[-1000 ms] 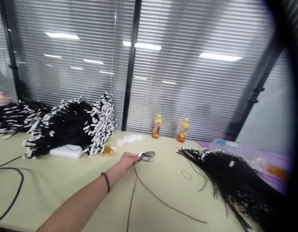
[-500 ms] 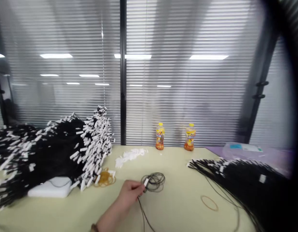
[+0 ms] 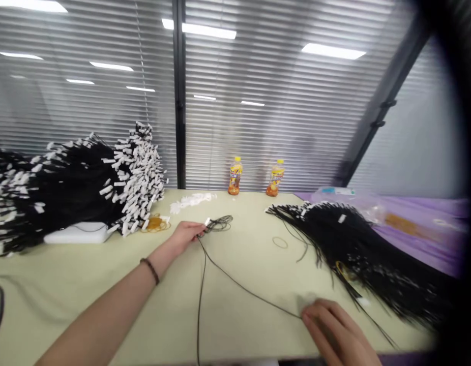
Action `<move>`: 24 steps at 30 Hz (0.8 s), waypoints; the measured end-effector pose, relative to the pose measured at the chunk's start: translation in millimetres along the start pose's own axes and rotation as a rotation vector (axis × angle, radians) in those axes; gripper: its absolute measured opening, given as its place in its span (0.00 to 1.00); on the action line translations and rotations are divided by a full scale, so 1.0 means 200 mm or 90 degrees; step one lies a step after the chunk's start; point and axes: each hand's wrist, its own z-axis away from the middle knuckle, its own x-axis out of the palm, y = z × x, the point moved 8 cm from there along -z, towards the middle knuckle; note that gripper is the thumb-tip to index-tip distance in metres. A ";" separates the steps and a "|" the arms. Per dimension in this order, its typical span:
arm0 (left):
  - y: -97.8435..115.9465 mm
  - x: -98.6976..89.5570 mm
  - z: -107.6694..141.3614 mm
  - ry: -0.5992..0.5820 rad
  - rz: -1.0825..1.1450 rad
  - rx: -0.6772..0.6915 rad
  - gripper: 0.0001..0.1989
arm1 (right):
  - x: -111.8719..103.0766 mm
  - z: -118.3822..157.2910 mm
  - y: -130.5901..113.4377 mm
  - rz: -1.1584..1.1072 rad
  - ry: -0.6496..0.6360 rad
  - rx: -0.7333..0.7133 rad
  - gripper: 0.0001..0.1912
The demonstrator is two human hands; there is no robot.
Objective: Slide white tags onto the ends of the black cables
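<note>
My left hand (image 3: pixel 186 236) pinches a thin black cable near the middle of the table, beside a small white tag (image 3: pixel 207 221). Loose loops of the coiled cable (image 3: pixel 222 222) stick out past its fingertips. Two strands hang from that hand. One runs down toward the front edge, and the other stretches to the right. At the lower right, my right hand (image 3: pixel 330 325) is closed on this black cable strand (image 3: pixel 251 292), its fingers slightly blurred. A dark bead bracelet (image 3: pixel 149 270) circles my left wrist.
Big bundles of white-tipped black cables (image 3: pixel 79 188) lie at left, by a white box (image 3: pixel 78 234) and tan rubber bands (image 3: pixel 155 222). White pieces (image 3: pixel 192 202) and two drink bottles (image 3: pixel 234 177) stand behind. More black cables (image 3: pixel 357 249) and one rubber band (image 3: pixel 280 242) are at right.
My right hand has come into view at the lower right, holding a strand drawn out from the coil. The view has tilted down, showing more of the table front.
</note>
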 end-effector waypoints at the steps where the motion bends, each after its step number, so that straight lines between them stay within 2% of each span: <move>1: -0.01 0.00 -0.01 -0.006 0.012 -0.005 0.20 | 0.00 0.01 0.00 0.005 -0.011 -0.003 0.11; 5: -0.02 -0.01 -0.02 -0.022 0.043 -0.012 0.18 | -0.01 0.06 -0.04 0.016 -0.018 -0.032 0.11; 9: -0.02 -0.01 -0.01 -0.025 0.047 -0.010 0.17 | -0.09 0.17 -0.08 -0.007 0.114 -0.073 0.11; 12: -0.02 -0.01 -0.01 -0.029 0.050 -0.010 0.17 | -0.10 0.29 -0.07 -0.095 0.221 -0.011 0.07; 14: -0.02 -0.01 -0.01 -0.035 0.055 -0.013 0.17 | -0.09 0.39 -0.03 -0.216 0.357 0.088 0.07; 16: -0.03 -0.02 -0.02 -0.040 0.057 -0.020 0.17 | -0.05 0.53 0.02 -0.405 0.587 0.204 0.09; 17: -0.03 -0.02 -0.02 -0.042 0.057 -0.024 0.17 | 0.00 0.59 0.03 -0.499 0.682 0.250 0.09; 18: -0.04 -0.02 -0.03 -0.045 0.057 -0.027 0.17 | 0.08 0.59 0.03 -0.588 0.693 0.290 0.09; 20: -0.04 -0.02 -0.02 -0.050 0.053 -0.029 0.16 | 0.18 0.56 -0.01 -0.627 0.673 0.348 0.13; 22: -0.04 -0.02 -0.02 -0.057 0.049 -0.029 0.16 | 0.19 0.50 -0.06 -0.523 0.622 0.353 0.25; 24: -0.03 -0.01 -0.02 -0.064 0.045 -0.028 0.16 | 0.17 0.41 -0.11 -0.393 0.498 0.331 0.29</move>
